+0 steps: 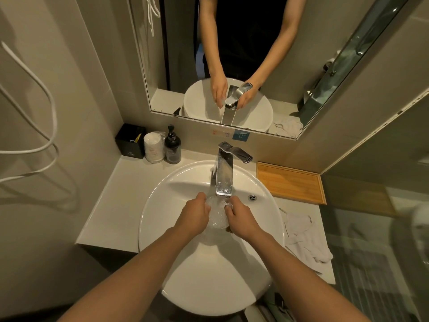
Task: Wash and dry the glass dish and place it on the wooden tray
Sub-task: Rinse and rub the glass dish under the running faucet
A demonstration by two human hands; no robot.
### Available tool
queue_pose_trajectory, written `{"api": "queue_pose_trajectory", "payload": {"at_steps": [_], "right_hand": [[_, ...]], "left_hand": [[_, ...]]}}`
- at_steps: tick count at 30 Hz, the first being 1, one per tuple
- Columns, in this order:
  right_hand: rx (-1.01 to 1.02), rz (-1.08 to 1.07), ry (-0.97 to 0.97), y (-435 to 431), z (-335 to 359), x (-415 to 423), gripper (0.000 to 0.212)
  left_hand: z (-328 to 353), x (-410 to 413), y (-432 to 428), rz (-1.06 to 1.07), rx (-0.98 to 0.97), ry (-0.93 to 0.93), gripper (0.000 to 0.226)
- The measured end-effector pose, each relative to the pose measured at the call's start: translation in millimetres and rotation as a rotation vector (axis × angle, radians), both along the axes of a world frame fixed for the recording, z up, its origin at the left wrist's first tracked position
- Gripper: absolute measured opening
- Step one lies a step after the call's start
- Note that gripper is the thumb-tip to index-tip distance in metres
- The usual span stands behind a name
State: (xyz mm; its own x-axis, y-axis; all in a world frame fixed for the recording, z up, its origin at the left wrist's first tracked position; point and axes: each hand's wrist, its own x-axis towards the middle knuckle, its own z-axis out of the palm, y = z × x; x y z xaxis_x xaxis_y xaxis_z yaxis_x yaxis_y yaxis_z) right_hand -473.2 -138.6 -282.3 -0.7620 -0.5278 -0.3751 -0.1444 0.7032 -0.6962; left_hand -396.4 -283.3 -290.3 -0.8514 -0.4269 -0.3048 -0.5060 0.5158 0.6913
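Note:
A clear glass dish (217,213) is held over the white basin (176,196), right under the spout of the chrome tap (224,173). Water runs over the dish and blurs its outline. My left hand (193,216) grips its left side and my right hand (240,220) grips its right side, fingers curled over the rim. The wooden tray (290,182) lies on the counter to the right of the tap, with nothing on it.
A crumpled white towel (304,238) lies on the counter right of the basin. At the back left stand a black box (130,141), a wrapped cup (153,147) and a dark pump bottle (172,147). A mirror (232,54) hangs above.

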Motion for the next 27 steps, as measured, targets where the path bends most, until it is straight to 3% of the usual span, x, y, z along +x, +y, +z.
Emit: {"api": "queue_pose_trajectory", "payload": {"at_steps": [4, 10, 14, 17, 22, 27], "right_hand": [[0.008, 0.036, 0.052, -3, -3, -3, 0.024], [0.020, -0.094, -0.179, -3, -17, 6, 0.019], [0.009, -0.071, -0.143, -6, -21, -1, 0.020], [-0.013, -0.078, -0.125, -8, -26, 0, 0.023], [-0.025, -0.101, -0.128, -8, -31, 0, 0.012], [-0.005, -0.041, -0.111, -8, -33, -6, 0.021]], "left_hand": [[-3, -2, -6, -0.078, -0.084, -0.003, 0.019], [-15, 4, 3, -0.020, 0.001, -0.055, 0.022], [-14, -6, -6, -0.126, -0.043, -0.025, 0.027], [-15, -8, -9, -0.141, -0.081, -0.032, 0.017], [-26, -2, -5, 0.000, 0.108, -0.003, 0.015], [-23, -5, -16, -0.087, 0.108, 0.023, 0.021]]}}
